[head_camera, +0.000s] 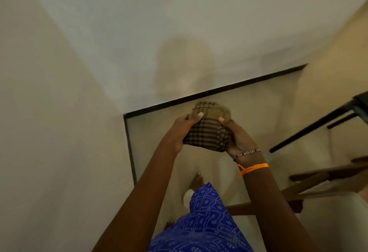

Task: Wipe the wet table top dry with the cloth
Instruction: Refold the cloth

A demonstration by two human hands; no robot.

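A folded brown checked cloth [207, 128] is held up in front of me, above the floor near a room corner. My left hand [179, 130] grips its left side with the thumb on top. Its right side lies in my right hand [237, 138], fingers curled round it; that wrist wears a beaded bracelet and an orange thread. No wet table top shows clearly in the head view.
Two pale walls [59, 72] meet at a corner with a black skirting strip [215, 90]. Dark furniture legs [310, 128] stand at the right, with a wooden frame [318, 180] below them. My blue patterned clothing [205, 222] and bare feet are on the beige floor.
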